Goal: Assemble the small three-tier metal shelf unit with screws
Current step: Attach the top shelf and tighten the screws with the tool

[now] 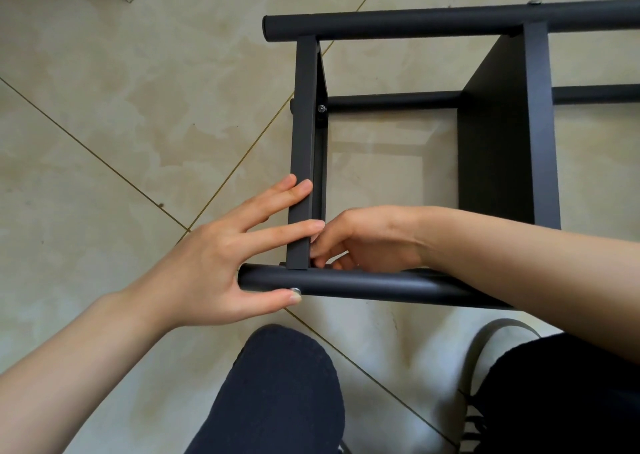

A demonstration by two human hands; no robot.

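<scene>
The shelf unit [485, 148] lies on its side on the tiled floor [121, 124], filling the center and right of the frame. Its long axis runs left to right, with the end nearest the left edge at mid-frame and the rest passing out of view at the right. 2 shelf panels stand on edge, crossing between the far tube [433, 22] at the top and the near tube [363, 285] lower down.

The step in hand looks like fastening the left panel [304, 148] to the near tube at their joint. The left hand [221, 259] is spread, fingers straight across the panel's lower end, while its thumb presses a silver screw head [295, 290] against the front of the tube. The right hand [360, 242] reaches inside the frame behind that joint, fingertips curled and pinched close together; whether they hold a nut or the screw's tip is hidden.

Next, the screw probably needs threading from the inside while the thumb keeps it seated, and the panel hole must stay lined up with the tube. A fitted screw [322, 108] shows higher on the same panel.
</scene>
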